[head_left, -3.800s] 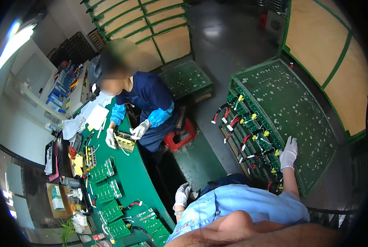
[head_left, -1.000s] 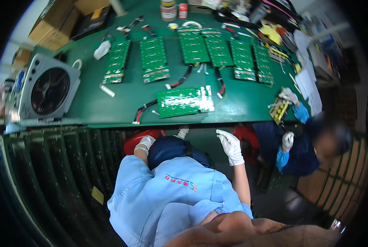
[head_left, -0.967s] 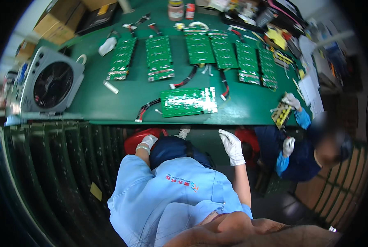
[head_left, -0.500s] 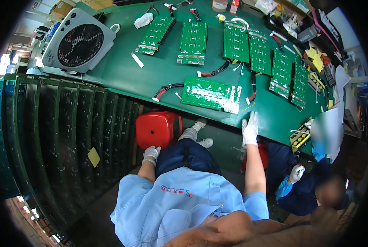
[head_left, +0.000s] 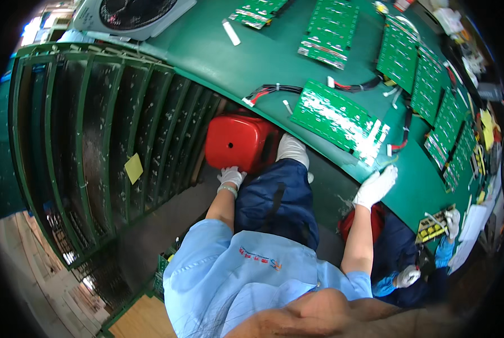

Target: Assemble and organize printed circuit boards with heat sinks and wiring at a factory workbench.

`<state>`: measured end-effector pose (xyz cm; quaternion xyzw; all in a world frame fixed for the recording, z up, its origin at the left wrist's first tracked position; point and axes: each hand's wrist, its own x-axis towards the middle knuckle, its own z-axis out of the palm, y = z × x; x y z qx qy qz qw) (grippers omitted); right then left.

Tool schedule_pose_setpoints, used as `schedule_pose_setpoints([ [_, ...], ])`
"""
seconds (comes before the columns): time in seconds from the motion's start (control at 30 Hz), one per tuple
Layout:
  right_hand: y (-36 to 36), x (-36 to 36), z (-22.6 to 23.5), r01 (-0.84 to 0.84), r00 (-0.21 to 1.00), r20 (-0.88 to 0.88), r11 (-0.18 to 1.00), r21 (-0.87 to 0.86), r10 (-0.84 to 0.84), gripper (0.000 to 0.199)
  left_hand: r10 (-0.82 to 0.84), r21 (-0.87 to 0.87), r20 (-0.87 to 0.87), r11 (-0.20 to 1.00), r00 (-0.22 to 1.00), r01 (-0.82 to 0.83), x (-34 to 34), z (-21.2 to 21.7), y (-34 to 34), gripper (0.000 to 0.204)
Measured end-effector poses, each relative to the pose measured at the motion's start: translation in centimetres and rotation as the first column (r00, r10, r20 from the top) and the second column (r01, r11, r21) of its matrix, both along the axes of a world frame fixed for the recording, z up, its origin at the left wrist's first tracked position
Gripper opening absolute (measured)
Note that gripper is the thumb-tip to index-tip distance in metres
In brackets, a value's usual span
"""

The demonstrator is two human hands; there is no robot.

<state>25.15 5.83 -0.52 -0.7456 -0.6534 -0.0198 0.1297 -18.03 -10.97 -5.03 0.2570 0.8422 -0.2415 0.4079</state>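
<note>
Now reaches farther over the table (head_left: 269, 56) than before with the right hand (head_left: 377, 186), straight-fingered and empty, bringing the nearest circuit board (head_left: 336, 121) just left of the fingertips (head_left: 391, 170). Brings the left hand (head_left: 231, 177) to the red stool (head_left: 241, 132), with a grip impossible to tell.

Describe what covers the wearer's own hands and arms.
The left hand and right hand wear white gloves. A pale band circles the left wrist. Light-blue short sleeves leave both forearms bare.
</note>
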Motion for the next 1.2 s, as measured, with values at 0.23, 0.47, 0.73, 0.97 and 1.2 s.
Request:
schedule_pose_setpoints([
  [0.23, -0.8, 0.0, -0.1, 0.003, 0.998, -0.058, 0.995, 0.101, 0.003, 0.048, 0.058, -0.021, -0.036, 0.998, 0.998, -0.059, -2.2, -2.7, 4.8, 0.067],
  [0.47, -0.6, 0.7, -1.6, -0.008, 0.999, -0.051, 0.992, 0.127, 0.015, 0.050, 0.217, 0.041, -0.113, 0.976, 0.969, -0.214, -7.5, -7.4, 10.9, 0.082],
  [0.73, -0.9, 0.2, -1.0, 0.088, 0.993, -0.078, 0.996, 0.016, -0.087, 0.058, 0.227, 0.123, -0.250, 0.972, 0.941, -0.201, -15.2, -14.9, 12.1, 0.084],
  [0.97, -1.0, -0.1, -1.5, 0.118, 0.943, -0.313, 0.993, 0.004, -0.110, 0.064, 0.204, 0.160, -0.178, 0.971, 0.963, -0.176, -15.5, -17.5, 17.9, 0.074],
  [1.2, -1.8, 0.2, -0.9, 0.134, 0.986, -0.098, 0.991, -0.020, -0.135, 0.059, 0.107, 0.219, -0.028, 0.971, 0.994, -0.098, -12.8, -18.5, 25.0, 0.070],
])
